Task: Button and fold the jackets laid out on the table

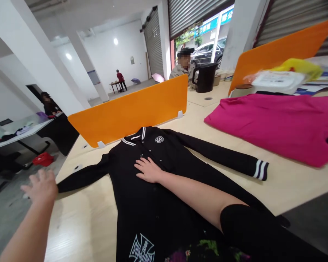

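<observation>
A black jacket (131, 171) with white-striped collar and cuff lies spread, front up, on the light wooden table. Its right-hand sleeve stretches across the tabletop, and the other sleeve reaches to the table's left edge. My right hand (149, 170) rests flat on the jacket's chest, fingers spread, below the round white badge (159, 139). Over the left table edge is my left hand (41, 185), its fingers apart and slightly blurred. It is beside the end of the left sleeve, whose cuff it hides; whether they touch I cannot tell.
Orange dividers (131, 109) stand along the back of the table (79, 218). At the right lie a magenta garment (273, 123), a white plastic package (278, 80) and a yellow bag (297, 68). Behind is a black jug (205, 78) near a seated person. A red bag (43, 159) sits on the floor.
</observation>
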### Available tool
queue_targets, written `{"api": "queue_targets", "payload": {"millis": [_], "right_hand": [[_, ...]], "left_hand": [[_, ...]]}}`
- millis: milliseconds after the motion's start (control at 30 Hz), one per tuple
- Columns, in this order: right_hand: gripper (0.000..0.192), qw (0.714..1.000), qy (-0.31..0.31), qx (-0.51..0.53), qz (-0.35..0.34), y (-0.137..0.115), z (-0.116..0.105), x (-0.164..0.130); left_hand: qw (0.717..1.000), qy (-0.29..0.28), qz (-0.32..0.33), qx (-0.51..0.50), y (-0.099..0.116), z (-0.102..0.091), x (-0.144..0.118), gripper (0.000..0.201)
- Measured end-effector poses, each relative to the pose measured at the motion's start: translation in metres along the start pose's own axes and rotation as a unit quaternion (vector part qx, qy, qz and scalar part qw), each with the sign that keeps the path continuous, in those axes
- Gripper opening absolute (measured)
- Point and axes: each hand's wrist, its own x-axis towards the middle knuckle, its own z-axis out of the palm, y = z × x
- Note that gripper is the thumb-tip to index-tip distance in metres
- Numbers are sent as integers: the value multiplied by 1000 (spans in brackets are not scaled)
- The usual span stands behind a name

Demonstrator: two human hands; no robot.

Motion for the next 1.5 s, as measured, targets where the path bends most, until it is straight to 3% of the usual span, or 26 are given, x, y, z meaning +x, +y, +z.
{"api": "queue_targets", "payload": {"millis": [67, 200, 267, 333, 433, 533, 667, 767, 900, 1000, 1067, 1167, 1233, 1300, 1400, 1433, 1500], "right_hand": [[54, 1000, 4, -7, 1, 0, 2, 3], [52, 1000, -5, -14, -6, 0, -2, 13], [49, 1000, -26, 0, -13, 3, -13, 11], [47, 1000, -7, 15, -9, 12, -27, 1], [47, 998, 51, 8, 32, 35, -46, -34], [51, 997, 7, -15, 70, 61, -52, -70], [52, 993, 2, -27, 119, 80, -50, -86], [51, 991, -7, -41, 130, 79, -54, -80], [40, 988, -8, -79, 130, 57, -69, -74], [32, 989, 31, -90, 109, 26, -76, -87], [30, 996, 23, -75, 38, 5, -73, -106], [25, 992, -72, -27, -96, -10, -66, -141], [20, 988, -95, 17, -118, -7, -65, -156], [18, 994, -35, 57, -82, 4, -70, -158], [24, 995, 86, 45, 0, 24, -80, -137], [29, 994, 99, 23, 27, 31, -82, -128], [42, 995, 55, -18, 81, 44, -80, -109]], "left_hand": [[998, 11, 57, -39, 26, -6, -26, 41], [963, 15, 215, -165, 121, -26, -88, 53], [941, -27, 275, -197, 161, -31, -112, 56], [929, -97, 294, -202, 182, -28, -125, 56], [933, -162, 252, -202, 186, -18, -120, 54], [937, -170, 225, -209, 181, -16, -103, 54], [941, -142, 226, -206, 183, -42, -105, 48], [937, -88, 266, -207, 183, -83, -153, 39], [897, 16, 371, -241, 173, -138, -263, 37], [846, 47, 451, -281, 164, -156, -329, 27], [833, 42, 464, -298, 158, -156, -349, 28], [831, -12, 456, -319, 151, -150, -348, 27], [821, -48, 457, -338, 150, -148, -336, 29], [822, -50, 445, -352, 158, -148, -321, 30], [827, -22, 431, -360, 180, -148, -300, 23], [822, -25, 440, -360, 186, -149, -296, 25], [803, -52, 472, -360, 193, -151, -293, 26]]}}
